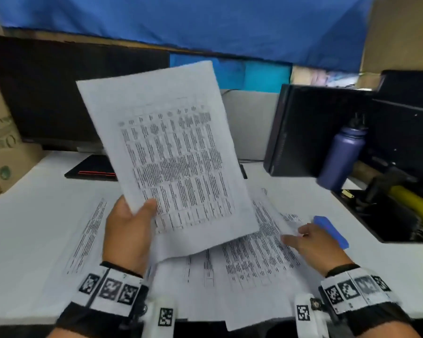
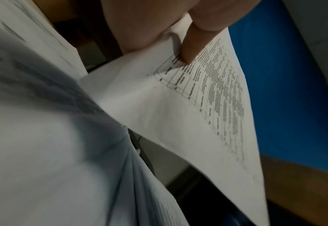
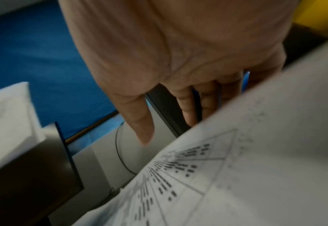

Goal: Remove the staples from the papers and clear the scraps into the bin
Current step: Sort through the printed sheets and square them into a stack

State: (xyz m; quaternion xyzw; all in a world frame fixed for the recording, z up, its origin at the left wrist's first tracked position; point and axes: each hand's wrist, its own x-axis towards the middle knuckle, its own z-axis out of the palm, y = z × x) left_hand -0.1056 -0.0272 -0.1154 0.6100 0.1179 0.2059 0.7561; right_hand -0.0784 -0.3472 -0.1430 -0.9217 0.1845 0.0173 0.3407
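Note:
My left hand [image 1: 142, 208] grips the lower left corner of a printed sheet [image 1: 171, 152] and holds it up, tilted, above the desk. In the left wrist view my thumb [image 2: 190, 50] presses on the sheet's [image 2: 178, 114] printed table. More printed papers [image 1: 254, 259] lie spread on the white desk [image 1: 34, 240] under both hands. My right hand [image 1: 298, 234] rests with straight fingers on the right edge of those papers. A blue tool [image 1: 330, 231] lies just behind it. In the right wrist view a lifted paper [image 3: 256, 168] hides the fingertips [image 3: 188, 107]. No staple shows.
A dark monitor [image 1: 59, 93] and a black notebook with a red stripe [image 1: 91, 170] stand at the back left. At the right are a computer case [image 1: 303, 132], a purple bottle [image 1: 340, 154], a yellow roll [image 1: 415, 203] and a black tray [image 1: 388, 223]. Cardboard boxes [image 1: 0, 142] line the left edge.

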